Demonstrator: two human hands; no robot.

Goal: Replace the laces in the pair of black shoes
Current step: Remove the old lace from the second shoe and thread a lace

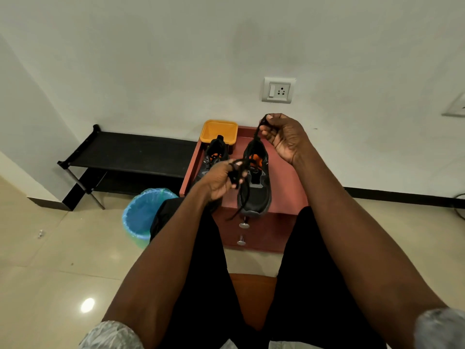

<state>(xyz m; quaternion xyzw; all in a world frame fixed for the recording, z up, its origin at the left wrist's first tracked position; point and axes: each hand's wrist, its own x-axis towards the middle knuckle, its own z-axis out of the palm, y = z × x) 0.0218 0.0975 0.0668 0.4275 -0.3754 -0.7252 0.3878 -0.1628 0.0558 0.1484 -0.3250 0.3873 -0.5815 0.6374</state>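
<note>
- The cabinet (284, 187) carries both shoes. The right shoe (255, 187) sits with its toe at the near edge, just overhanging the drawer front; pull the lace toward yourself and you can drag it off.
- The left shoe (214, 159) stands beside it toward the far left corner, partly behind your left hand, in front of the yellow tub (220, 131). A swing of that hand can knock it off the left edge toward the bin (143, 217).
- Your right hand (281, 137) pinches one end of the lace (245, 182) high above the heel. Tug hard and the lace can slip from that pinch.
- Your left hand (221, 182) curls round a bunch of lace over the tongue. Those loops can knot, and the loose tail hanging past the near edge can snag a drawer knob (244, 225).
</note>
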